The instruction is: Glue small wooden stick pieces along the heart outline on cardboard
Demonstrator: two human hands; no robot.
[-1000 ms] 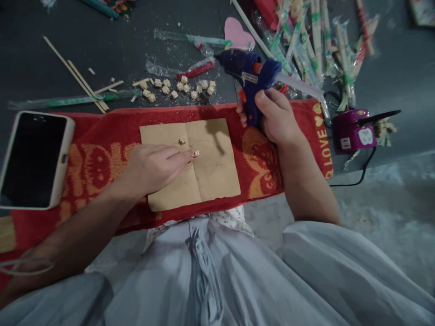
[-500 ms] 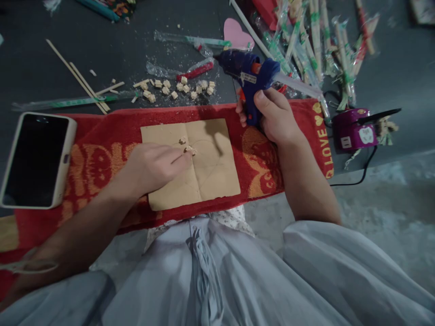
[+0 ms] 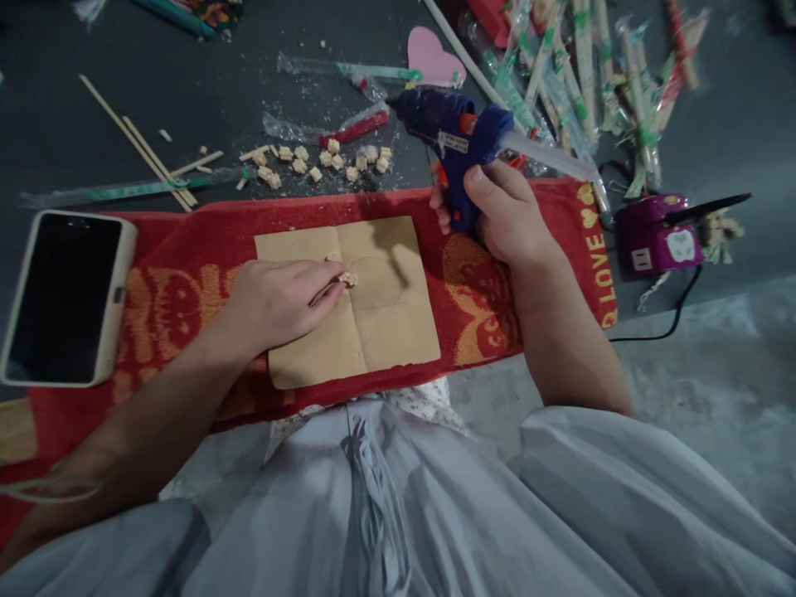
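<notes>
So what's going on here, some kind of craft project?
A person sits with a red towel across the lap and a brown card on it. The left hand presses a small wooden piece onto the card, beside another piece already there. The right hand holds a blue glue gun raised off to the side. More cut pieces lie beyond the towel; a phone rests at left.

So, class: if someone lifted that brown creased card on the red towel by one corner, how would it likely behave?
The brown card would probably bend along its visible fold lines rather than stay flat. It looks thin, so likely light and easy to slide on the red towel. The small wooden piece under the left hand might drop off if unglued.
</notes>
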